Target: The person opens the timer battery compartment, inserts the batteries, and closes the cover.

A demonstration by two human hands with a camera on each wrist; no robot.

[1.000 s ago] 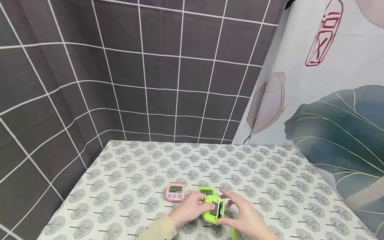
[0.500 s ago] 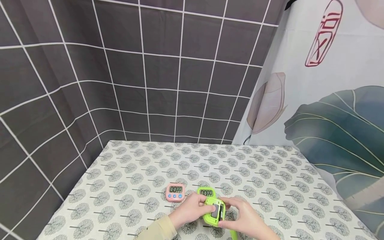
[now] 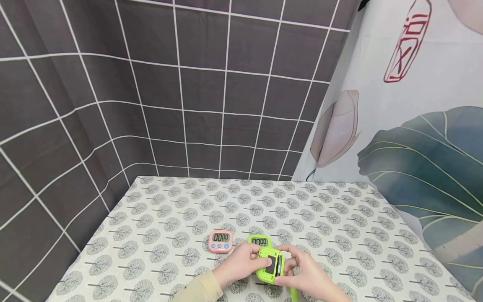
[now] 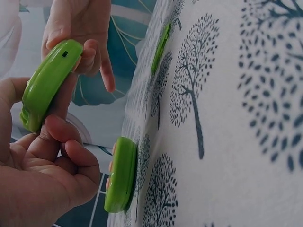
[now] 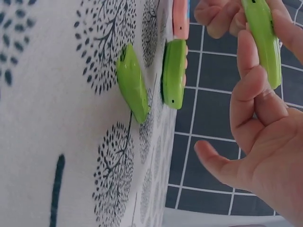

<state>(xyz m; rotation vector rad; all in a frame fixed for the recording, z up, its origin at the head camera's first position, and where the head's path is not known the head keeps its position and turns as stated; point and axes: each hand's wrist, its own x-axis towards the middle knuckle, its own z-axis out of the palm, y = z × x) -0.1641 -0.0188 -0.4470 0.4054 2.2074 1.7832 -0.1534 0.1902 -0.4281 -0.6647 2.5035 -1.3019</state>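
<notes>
A green digital timer [image 3: 267,272] is held off the table with its back facing up; its battery compartment [image 3: 279,266] lies uncovered along the right side. My left hand [image 3: 241,263] grips the timer from the left, thumb pressed on the dark pad on its back. From the right, my right hand [image 3: 307,272] pinches the timer's edge between thumb and fingers, beside the compartment. The right wrist view shows that hand's little finger sticking out. A loose green cover [image 5: 132,85] lies on the tablecloth below the hands. Whether the compartment holds a battery is too small to tell.
A second green timer [image 3: 259,241] rests face up just behind the held one, partly covered by it. To its left lies a pink timer [image 3: 220,241] with blue buttons. The tree-print tablecloth [image 3: 170,226] reaches back to a dark grid curtain [image 3: 203,126].
My right index finger, stretched away from the timer a second ago, has come in to its upper edge. The held timer has shifted slightly to the right. My left hand keeps its grip.
</notes>
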